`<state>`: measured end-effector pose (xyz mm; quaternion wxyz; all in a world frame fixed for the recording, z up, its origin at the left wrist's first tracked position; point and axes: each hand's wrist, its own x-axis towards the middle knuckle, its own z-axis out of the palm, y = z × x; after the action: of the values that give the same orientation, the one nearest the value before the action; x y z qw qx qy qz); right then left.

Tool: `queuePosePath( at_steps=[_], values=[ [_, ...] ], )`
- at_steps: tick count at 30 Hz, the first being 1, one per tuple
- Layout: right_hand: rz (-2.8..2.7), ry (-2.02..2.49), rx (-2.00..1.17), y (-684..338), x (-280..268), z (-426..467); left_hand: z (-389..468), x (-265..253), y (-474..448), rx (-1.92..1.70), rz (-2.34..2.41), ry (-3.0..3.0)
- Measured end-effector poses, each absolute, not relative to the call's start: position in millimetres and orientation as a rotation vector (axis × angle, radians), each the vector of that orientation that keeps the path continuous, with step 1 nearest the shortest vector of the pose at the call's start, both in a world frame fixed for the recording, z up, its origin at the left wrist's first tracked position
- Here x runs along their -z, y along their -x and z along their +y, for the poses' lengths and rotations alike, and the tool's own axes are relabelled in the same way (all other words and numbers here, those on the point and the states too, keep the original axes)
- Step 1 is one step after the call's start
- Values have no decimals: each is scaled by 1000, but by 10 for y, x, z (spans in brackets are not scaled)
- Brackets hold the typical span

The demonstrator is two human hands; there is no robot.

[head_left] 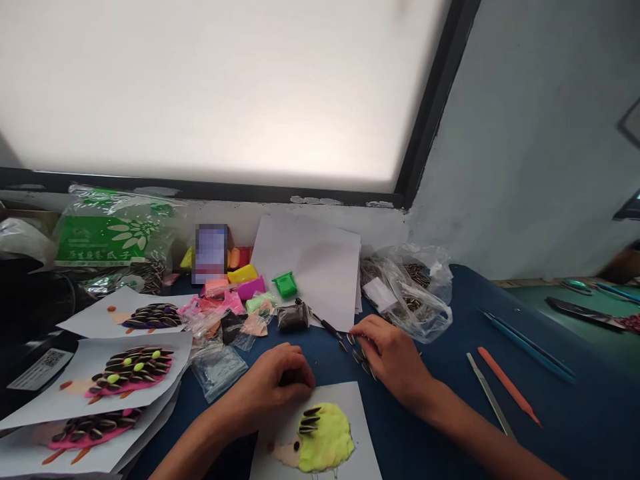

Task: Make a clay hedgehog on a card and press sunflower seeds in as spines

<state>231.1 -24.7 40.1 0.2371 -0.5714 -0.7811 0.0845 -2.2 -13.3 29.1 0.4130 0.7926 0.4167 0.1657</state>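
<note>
My left hand [283, 373] rests over the top left edge of a white sheet [367, 460], its fingers curled and closed. What they hold, if anything, is hidden. On that sheet is a hedgehog shape in yellow-green clay [333, 443], with a pale face, a black eye and several sunflower seeds [310, 421] stuck in a column near the head. My right hand [385, 353] is beyond the sheet to the right, fingertips pinched down at a sunflower seed [351, 339]. More loose seeds [369, 369] lie under and beside it on the blue tabletop. A black pen [325, 325] lies nearby.
Finished hedgehog pictures [135, 370] are piled at left. Behind are a green seed bag [100, 237], clay packets [250, 287], blank paper [310, 267] and a clear bag of seeds [415, 293]. Tweezers [530, 347], an orange tool [507, 383] and a metal blade [490, 393] lie right.
</note>
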Motion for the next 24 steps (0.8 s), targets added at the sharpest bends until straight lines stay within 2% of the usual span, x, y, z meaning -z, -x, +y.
queuePosePath(
  at_steps=[3,7,15,24],
  values=[
    [-2247,1866,-142,-2350,-594,-249,-142,-316,17,-398,1055,-1975],
    [-2375,2062,-214,-2385,-775,-289,-146,-329,11,-394,1059,-1971],
    [-2303,1942,-366,-2316,-659,-305,-141,-296,6,-400,1064,-2005],
    [-2264,1905,-298,-2327,-581,-230,-139,-312,1,-389,1063,-2006]
  ],
)
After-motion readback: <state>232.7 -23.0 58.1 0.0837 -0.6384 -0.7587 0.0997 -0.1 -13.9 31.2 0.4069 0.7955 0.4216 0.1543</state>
